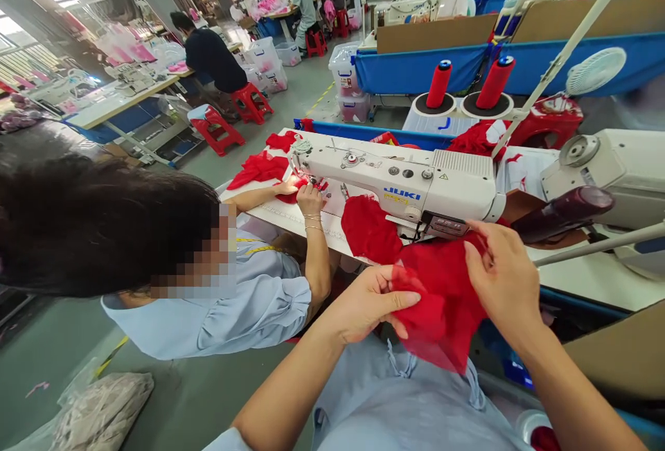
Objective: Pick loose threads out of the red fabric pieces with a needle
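A sheer red fabric piece hangs between my two hands, in front of my light blue clothing. My left hand pinches its left edge between thumb and fingers. On the other side, my right hand grips the upper right part, its fingertips partly hidden by the cloth. Just beyond lies a red fabric bundle on the sewing table, beside a white sewing machine. A co-worker's hands are at the needle end of that machine, on other red cloth.
A seated co-worker in light blue is close on my left. Red thread cones stand behind the machine. A dark bottle lies to the right, near a second machine. A wrapped bundle rests on the floor.
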{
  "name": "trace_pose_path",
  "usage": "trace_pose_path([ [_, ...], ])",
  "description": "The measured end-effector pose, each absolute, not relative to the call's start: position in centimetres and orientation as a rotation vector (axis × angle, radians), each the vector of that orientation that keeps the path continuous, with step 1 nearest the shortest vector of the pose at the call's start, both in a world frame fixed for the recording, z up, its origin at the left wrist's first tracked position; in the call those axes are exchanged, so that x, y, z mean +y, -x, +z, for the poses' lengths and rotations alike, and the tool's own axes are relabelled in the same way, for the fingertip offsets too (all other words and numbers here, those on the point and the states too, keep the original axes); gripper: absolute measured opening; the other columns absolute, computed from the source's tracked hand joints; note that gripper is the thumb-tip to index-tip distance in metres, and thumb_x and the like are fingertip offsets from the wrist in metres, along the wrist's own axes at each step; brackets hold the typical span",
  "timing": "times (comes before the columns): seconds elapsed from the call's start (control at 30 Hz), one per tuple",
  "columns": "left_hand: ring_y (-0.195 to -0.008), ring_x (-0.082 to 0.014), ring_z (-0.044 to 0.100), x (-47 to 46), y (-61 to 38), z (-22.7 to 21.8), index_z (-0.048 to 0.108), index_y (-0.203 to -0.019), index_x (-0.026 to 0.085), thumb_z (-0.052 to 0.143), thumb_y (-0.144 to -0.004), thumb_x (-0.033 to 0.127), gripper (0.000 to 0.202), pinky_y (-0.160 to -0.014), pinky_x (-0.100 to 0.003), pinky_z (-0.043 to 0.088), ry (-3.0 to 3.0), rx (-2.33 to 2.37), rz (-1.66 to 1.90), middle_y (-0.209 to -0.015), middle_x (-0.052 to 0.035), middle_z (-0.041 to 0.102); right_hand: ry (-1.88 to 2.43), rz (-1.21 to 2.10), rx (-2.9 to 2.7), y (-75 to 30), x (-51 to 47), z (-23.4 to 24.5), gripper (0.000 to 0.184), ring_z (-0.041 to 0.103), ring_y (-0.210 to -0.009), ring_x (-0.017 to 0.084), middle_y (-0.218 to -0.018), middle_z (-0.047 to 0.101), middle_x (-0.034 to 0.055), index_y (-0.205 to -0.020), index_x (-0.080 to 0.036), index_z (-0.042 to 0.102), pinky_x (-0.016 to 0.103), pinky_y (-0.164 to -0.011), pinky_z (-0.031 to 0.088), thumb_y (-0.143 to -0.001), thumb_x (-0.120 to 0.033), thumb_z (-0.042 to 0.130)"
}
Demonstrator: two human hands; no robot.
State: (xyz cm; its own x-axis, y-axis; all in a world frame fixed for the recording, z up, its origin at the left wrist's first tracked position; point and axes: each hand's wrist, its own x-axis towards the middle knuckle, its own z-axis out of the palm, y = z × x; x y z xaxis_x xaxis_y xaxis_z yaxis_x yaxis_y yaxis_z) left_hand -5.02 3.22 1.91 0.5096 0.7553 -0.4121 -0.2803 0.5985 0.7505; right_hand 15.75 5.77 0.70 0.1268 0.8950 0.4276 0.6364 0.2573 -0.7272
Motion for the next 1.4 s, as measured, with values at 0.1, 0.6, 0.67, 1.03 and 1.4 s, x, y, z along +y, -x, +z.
trace_pose_path([
  [0.1,-0.055,-0.0091,0.06,3.2,4.7,2.1,0.074,-0.086,0.013,0.082,-0.068,0.036,0.03,-0.045,-0.017,0.051,-0.716,0.863,0.771,-0.08,-0.0051,0.07,1.37,0.509,-1.655,-15.5,4.2,1.0,0.016,0.064,-0.074,0.018,-0.09,0.069,0.0058,-0.094,-0.023,0.069,0.028,-0.063,0.05,-0.091,-0.027,0.054],
  [0.6,-0.075,-0.0147,0.068,2.7,3.6,2.6,0.076,-0.086,0.01,0.081,-0.07,0.032,0.027,-0.071,-0.026,0.06,-0.466,0.862,0.894,-0.081,-0.0078,0.074,1.271,1.103,-1.493,-13.8,1.8,1.4,0.018,0.051,-0.053,0.012,-0.064,0.06,-0.0008,-0.077,-0.02,0.064,0.021,-0.047,0.043,-0.087,-0.034,0.058],
  [0.67,-0.075,-0.013,0.068,2.5,3.6,2.5,0.076,-0.085,0.01,0.085,-0.065,0.027,0.027,-0.073,-0.025,0.06,-0.461,0.879,0.89,-0.081,-0.0063,0.074,1.292,1.088,-1.499,-13.8,1.7,1.6,0.017,0.05,-0.053,0.012,-0.064,0.059,-0.001,-0.077,-0.02,0.063,0.02,-0.047,0.043,-0.087,-0.033,0.058],
  [1.03,-0.074,-0.0122,0.067,1.8,3.3,3.2,0.078,-0.085,0.011,0.081,-0.071,0.029,0.023,-0.074,-0.023,0.058,-0.462,0.868,0.937,-0.081,-0.007,0.075,1.279,0.857,-1.611,-13.6,1.3,1.5,0.01,0.057,-0.067,0.012,-0.081,0.062,0.0004,-0.085,-0.022,0.06,0.02,-0.058,0.046,-0.092,-0.024,0.054],
  [1.4,-0.072,-0.0099,0.064,1.1,2.6,3.2,0.079,-0.09,0.017,0.075,-0.078,0.035,0.022,-0.073,-0.02,0.056,-0.71,0.857,0.959,-0.08,-0.003,0.073,1.1,0.409,-1.825,-12.3,1.6,3.4,0.011,0.057,-0.063,0.011,-0.089,0.059,0.0032,-0.097,-0.022,0.065,0.022,-0.051,0.044,-0.089,-0.016,0.061],
])
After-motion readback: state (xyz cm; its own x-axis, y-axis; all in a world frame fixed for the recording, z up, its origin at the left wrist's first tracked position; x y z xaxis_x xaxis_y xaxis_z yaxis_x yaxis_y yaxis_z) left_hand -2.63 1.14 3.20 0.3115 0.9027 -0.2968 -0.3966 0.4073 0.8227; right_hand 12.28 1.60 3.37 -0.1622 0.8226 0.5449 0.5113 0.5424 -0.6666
